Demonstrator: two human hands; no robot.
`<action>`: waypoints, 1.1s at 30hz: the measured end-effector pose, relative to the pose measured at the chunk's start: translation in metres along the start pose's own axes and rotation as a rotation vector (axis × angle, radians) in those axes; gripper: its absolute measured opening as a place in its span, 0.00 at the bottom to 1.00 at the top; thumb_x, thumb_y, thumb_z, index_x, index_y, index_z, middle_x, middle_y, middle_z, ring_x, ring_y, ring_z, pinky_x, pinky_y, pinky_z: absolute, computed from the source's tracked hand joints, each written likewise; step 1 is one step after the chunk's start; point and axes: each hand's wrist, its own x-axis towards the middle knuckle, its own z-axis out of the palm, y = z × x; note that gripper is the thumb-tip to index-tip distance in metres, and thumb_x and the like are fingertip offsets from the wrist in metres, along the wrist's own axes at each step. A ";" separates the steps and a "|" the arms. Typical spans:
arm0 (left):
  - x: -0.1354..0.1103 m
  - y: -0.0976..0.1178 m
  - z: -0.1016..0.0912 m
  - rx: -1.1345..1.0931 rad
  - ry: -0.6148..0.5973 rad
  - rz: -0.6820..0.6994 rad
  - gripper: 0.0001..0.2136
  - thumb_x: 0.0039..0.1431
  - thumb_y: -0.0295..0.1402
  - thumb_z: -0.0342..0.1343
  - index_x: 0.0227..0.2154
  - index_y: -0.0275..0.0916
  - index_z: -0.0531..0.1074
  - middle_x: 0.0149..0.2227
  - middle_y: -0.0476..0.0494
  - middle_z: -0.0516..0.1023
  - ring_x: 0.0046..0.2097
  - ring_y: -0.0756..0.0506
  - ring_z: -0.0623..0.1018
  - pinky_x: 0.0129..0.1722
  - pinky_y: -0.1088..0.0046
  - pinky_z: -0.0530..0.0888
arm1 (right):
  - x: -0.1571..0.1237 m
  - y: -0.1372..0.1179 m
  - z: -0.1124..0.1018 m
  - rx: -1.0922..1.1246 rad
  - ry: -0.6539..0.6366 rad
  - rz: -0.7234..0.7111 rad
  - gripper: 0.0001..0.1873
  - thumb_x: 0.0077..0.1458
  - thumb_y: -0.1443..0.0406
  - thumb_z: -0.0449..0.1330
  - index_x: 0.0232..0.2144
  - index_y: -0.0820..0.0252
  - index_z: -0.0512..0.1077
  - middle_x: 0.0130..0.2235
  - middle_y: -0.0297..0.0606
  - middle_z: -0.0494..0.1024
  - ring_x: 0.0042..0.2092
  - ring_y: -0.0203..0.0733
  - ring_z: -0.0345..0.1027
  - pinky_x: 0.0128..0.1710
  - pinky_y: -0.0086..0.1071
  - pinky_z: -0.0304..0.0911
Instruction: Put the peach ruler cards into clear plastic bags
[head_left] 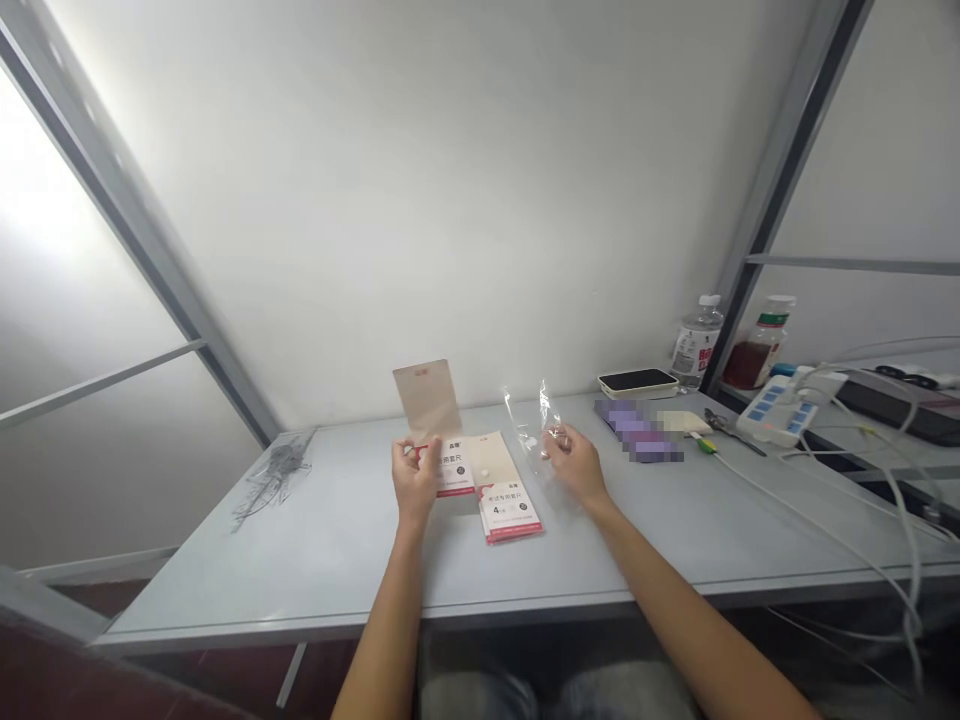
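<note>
My left hand (415, 475) is closed on a ruler set pouch (456, 470), white and red with printed Chinese text. The pouch's see-through brownish flap (429, 398) stands up above the fingers. A second ruler set pouch (511, 508) lies on the table between my hands, its pale flap spread out toward the back. Pinched in my right hand (574, 462) is a clear plastic sleeve (525, 425), thin and shiny, hanging to the left of the fingers. I cannot tell whether anything is inside the sleeve.
Crumpled clear plastic (274, 470) lies at the table's left end. To the right are a phone-like device (637, 383), a blurred purple packet (636, 430), pliers (731, 430), a power strip (780, 405) with trailing cables and a water bottle (696, 345). A wall stands behind.
</note>
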 end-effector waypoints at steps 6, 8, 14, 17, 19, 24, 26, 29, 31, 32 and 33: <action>-0.016 0.005 0.023 -0.140 -0.333 0.054 0.17 0.50 0.47 0.49 0.32 0.36 0.66 0.28 0.47 0.73 0.27 0.50 0.72 0.26 0.76 0.69 | -0.017 -0.010 0.016 0.058 -0.111 -0.088 0.15 0.50 0.57 0.51 0.35 0.59 0.67 0.23 0.35 0.73 0.24 0.39 0.66 0.24 0.31 0.60; -0.022 0.006 0.029 -0.123 -0.411 0.070 0.17 0.51 0.47 0.49 0.32 0.36 0.68 0.26 0.47 0.72 0.25 0.51 0.70 0.24 0.76 0.67 | -0.020 -0.011 0.019 0.079 -0.180 -0.114 0.12 0.47 0.59 0.54 0.33 0.59 0.68 0.24 0.35 0.74 0.26 0.40 0.67 0.26 0.31 0.62; -0.027 0.006 0.033 -0.050 -0.466 0.124 0.15 0.54 0.45 0.46 0.30 0.37 0.67 0.24 0.49 0.69 0.25 0.52 0.67 0.25 0.77 0.65 | -0.022 -0.009 0.023 0.195 -0.347 -0.144 0.12 0.42 0.65 0.54 0.33 0.61 0.71 0.32 0.37 0.76 0.32 0.42 0.68 0.32 0.33 0.64; -0.024 0.003 0.032 -0.006 -0.436 0.158 0.14 0.54 0.44 0.46 0.28 0.37 0.66 0.24 0.50 0.66 0.25 0.52 0.65 0.25 0.77 0.64 | -0.019 -0.010 0.022 0.257 -0.365 -0.148 0.13 0.44 0.65 0.53 0.34 0.60 0.70 0.36 0.38 0.76 0.35 0.42 0.68 0.36 0.34 0.64; -0.022 0.003 0.031 0.019 -0.417 0.180 0.13 0.55 0.43 0.46 0.27 0.38 0.65 0.23 0.50 0.65 0.26 0.52 0.65 0.26 0.76 0.64 | -0.018 -0.010 0.021 0.291 -0.369 -0.137 0.13 0.45 0.64 0.53 0.35 0.60 0.69 0.37 0.39 0.76 0.35 0.41 0.68 0.35 0.34 0.64; -0.019 0.005 0.028 0.057 -0.346 0.227 0.14 0.54 0.43 0.47 0.21 0.38 0.65 0.28 0.47 0.65 0.32 0.49 0.67 0.34 0.73 0.67 | -0.015 -0.010 0.019 0.363 -0.412 -0.070 0.16 0.47 0.60 0.54 0.39 0.60 0.66 0.35 0.40 0.75 0.32 0.41 0.69 0.28 0.31 0.64; -0.019 0.008 0.027 0.050 -0.336 0.248 0.15 0.54 0.43 0.48 0.20 0.37 0.67 0.35 0.44 0.66 0.38 0.47 0.68 0.39 0.72 0.67 | -0.014 -0.010 0.018 0.390 -0.435 -0.048 0.18 0.45 0.61 0.57 0.41 0.60 0.65 0.36 0.40 0.76 0.34 0.42 0.69 0.29 0.32 0.64; -0.020 0.011 0.026 0.005 -0.400 0.247 0.16 0.55 0.43 0.46 0.24 0.37 0.72 0.44 0.41 0.66 0.45 0.45 0.68 0.44 0.71 0.67 | -0.013 -0.010 0.017 0.419 -0.454 -0.019 0.22 0.41 0.62 0.60 0.41 0.59 0.65 0.35 0.40 0.76 0.35 0.44 0.70 0.30 0.33 0.65; -0.021 0.013 0.027 -0.027 -0.454 0.216 0.17 0.55 0.43 0.45 0.24 0.37 0.73 0.45 0.41 0.67 0.45 0.45 0.70 0.43 0.71 0.68 | -0.012 -0.009 0.018 0.428 -0.448 -0.003 0.20 0.38 0.63 0.61 0.38 0.60 0.68 0.34 0.40 0.77 0.34 0.44 0.70 0.30 0.34 0.65; -0.021 0.013 0.027 -0.042 -0.469 0.201 0.17 0.55 0.43 0.46 0.24 0.38 0.73 0.45 0.41 0.68 0.45 0.45 0.70 0.43 0.71 0.68 | -0.012 -0.009 0.019 0.429 -0.447 0.004 0.18 0.38 0.63 0.61 0.36 0.61 0.69 0.33 0.40 0.77 0.34 0.44 0.70 0.30 0.34 0.65; -0.022 0.013 0.027 -0.061 -0.480 0.192 0.17 0.55 0.43 0.46 0.24 0.37 0.73 0.46 0.41 0.68 0.45 0.45 0.71 0.42 0.71 0.69 | -0.012 -0.008 0.020 0.426 -0.453 0.011 0.16 0.37 0.63 0.62 0.33 0.62 0.71 0.32 0.40 0.77 0.34 0.44 0.70 0.30 0.34 0.64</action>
